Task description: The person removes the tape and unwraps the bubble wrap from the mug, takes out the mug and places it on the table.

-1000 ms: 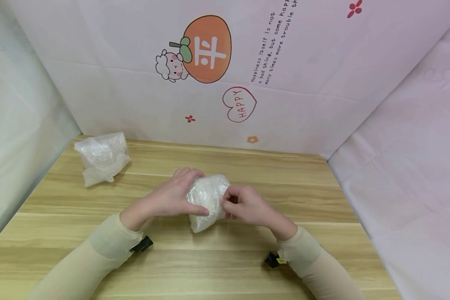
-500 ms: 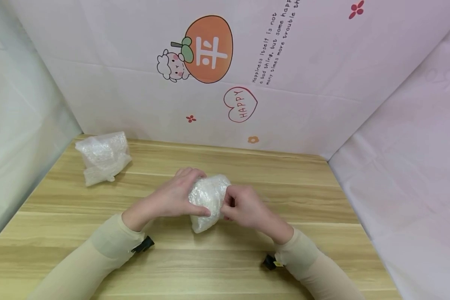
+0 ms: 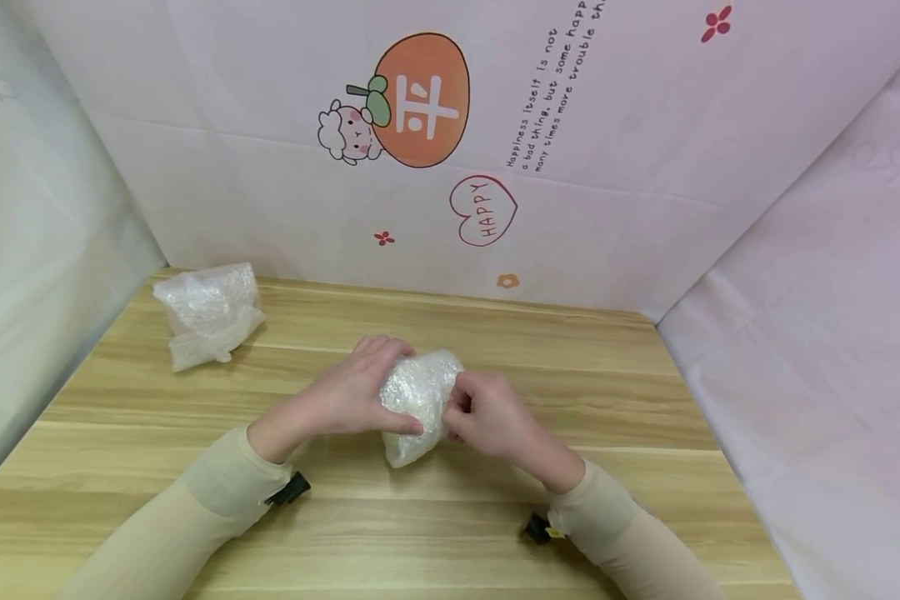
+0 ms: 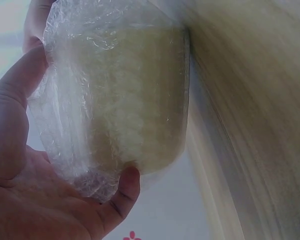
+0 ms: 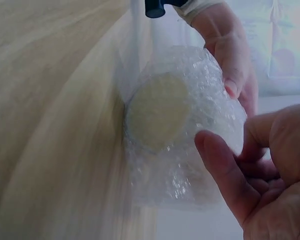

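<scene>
A bubble-wrapped bundle [image 3: 416, 396] stands near the middle of the wooden table. Through the wrap, in the left wrist view, shows a pale yellowish, smooth-sided body [image 4: 145, 100]; its kind is hidden by the plastic. My left hand [image 3: 352, 387] grips the bundle from its left side, fingers behind and thumb across the front. At its right side, my right hand [image 3: 491, 417] has thumb and index finger bent in at the bubble wrap, pinching its edge. In the right wrist view the right thumb [image 5: 217, 157] overlaps the wrap, with the remaining fingers curled behind.
Toward the back left corner of the table [image 3: 570, 342] lies a loose, crumpled piece of bubble wrap [image 3: 210, 315]. A white printed cloth wall [image 3: 607, 233] rises along the back edge, with white cloth on both sides.
The right fingers have drawn together a little at the wrap, and the right wrist has shifted slightly left. The left hand keeps its grip; the bundle stays nearly in place.
</scene>
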Action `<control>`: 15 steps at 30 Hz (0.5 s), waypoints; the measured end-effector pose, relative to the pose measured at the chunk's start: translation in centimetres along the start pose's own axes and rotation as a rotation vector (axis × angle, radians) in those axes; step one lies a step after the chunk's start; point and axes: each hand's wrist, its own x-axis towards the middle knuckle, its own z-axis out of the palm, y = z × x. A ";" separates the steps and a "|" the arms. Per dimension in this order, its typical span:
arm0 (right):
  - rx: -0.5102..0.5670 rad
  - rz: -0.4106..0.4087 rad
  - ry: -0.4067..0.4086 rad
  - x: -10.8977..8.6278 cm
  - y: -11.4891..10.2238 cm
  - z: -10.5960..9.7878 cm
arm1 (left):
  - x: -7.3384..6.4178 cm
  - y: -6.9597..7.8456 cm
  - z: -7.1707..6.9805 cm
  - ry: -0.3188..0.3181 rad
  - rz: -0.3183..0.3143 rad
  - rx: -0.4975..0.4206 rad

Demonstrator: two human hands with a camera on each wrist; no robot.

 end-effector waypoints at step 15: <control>0.319 0.294 -0.155 -0.3 -0.4 -1.6 | -0.2 0.2 -0.2 -0.015 -0.003 -0.004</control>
